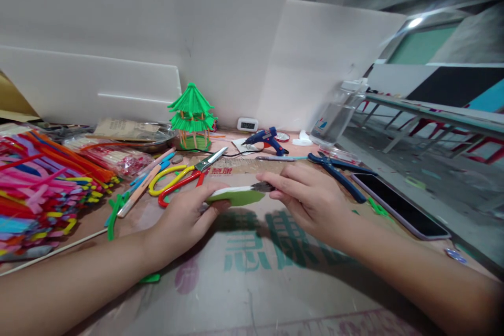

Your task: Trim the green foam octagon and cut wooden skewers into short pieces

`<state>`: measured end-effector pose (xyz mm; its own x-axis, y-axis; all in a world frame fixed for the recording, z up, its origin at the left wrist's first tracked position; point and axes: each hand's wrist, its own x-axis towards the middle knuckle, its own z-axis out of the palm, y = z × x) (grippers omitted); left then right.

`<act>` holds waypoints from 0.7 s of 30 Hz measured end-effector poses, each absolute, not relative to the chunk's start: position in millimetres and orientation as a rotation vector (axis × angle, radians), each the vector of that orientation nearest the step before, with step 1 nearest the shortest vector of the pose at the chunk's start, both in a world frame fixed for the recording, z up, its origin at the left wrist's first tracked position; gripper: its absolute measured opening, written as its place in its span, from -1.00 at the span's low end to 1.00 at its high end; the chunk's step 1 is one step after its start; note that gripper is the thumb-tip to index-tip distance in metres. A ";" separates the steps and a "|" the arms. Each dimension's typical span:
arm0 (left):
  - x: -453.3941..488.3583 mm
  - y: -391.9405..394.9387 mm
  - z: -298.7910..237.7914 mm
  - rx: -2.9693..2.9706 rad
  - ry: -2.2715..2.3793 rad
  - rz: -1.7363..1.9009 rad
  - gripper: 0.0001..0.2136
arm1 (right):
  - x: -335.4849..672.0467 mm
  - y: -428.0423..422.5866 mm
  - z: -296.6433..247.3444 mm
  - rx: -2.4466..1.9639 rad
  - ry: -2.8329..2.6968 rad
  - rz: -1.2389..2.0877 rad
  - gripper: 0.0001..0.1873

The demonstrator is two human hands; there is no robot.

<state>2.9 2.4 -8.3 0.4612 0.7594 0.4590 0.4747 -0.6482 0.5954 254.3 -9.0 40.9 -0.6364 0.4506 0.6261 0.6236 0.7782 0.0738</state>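
Observation:
My left hand [192, 215] is closed on the left end of a flat piece [240, 198], green on its near face and white along its upper edge. It is held tilted above the table. The fingers of my right hand [307, 197] pinch a small dark piece [263, 187] at the right end of the green piece. Its kind is too blurred to make out. Scissors [189, 173] with yellow and red handles lie just beyond my left hand. Dark blue pliers [342, 176] rest on the table behind my right hand.
Bundles of coloured pipe cleaners [43, 184] fill the left side. A green-roofed pagoda model [192, 118] stands at the back, with a blue glue gun [270, 140] and a small digital clock [247, 124] to its right. A phone [397, 202] and a clear bottle [334, 115] are on the right.

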 end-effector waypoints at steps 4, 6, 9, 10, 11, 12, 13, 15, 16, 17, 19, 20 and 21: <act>1.4 2.6 -8.3 2.334 1.041 1.006 -0.81 | 253.5 -9.7 41.5 -0.799 -2.374 -0.415 -0.72; 1.3 2.4 -7.2 2.334 1.038 1.003 -0.80 | 253.6 -9.7 41.6 -0.793 -2.374 -0.421 -0.71; 1.5 1.6 -5.7 2.318 1.034 1.009 -0.80 | 254.1 -9.2 41.9 -0.770 -2.384 -0.414 -0.71; 1.7 1.4 -5.5 2.314 1.031 1.009 -0.80 | 254.4 -8.9 41.9 -0.765 -2.388 -0.410 -0.71; 2.0 1.3 -5.6 2.315 1.028 1.011 -0.80 | 254.7 -8.8 41.9 -0.766 -2.392 -0.404 -0.71; 2.2 1.3 -5.8 2.317 1.027 1.011 -0.80 | 255.0 -8.8 41.8 -0.769 -2.395 -0.402 -0.71; 2.4 1.4 -6.2 2.323 1.027 1.013 -0.81 | 255.3 -8.8 41.5 -0.775 -2.394 -0.404 -0.71; 2.6 1.8 -6.8 2.336 1.023 1.026 -0.81 | 255.9 -9.0 40.6 -0.794 -2.392 -0.417 -0.70; 2.7 1.9 -6.9 2.341 1.022 1.035 -0.81 | 256.1 -9.1 40.1 -0.801 -2.393 -0.425 -0.70; 2.8 1.9 -6.9 2.347 1.017 1.042 -0.82 | 256.1 -9.2 39.6 -0.805 -2.394 -0.431 -0.70; 2.8 1.9 -6.8 2.351 1.015 1.041 -0.82 | 255.9 -9.4 38.9 -0.811 -2.398 -0.429 -0.70; 2.8 1.8 -6.8 2.351 1.019 1.033 -0.82 | 255.6 -9.5 38.7 -0.812 -2.401 -0.426 -0.70; 2.7 1.9 -7.0 2.351 1.024 1.025 -0.82 | 255.1 -9.6 38.6 -0.812 -2.401 -0.425 -0.70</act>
<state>2.7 1.9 -7.0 0.4692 0.7461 0.4724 0.4710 -0.6639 0.5808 255.1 -9.6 38.6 -0.6573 0.4537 0.6017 0.6328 0.7659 0.1138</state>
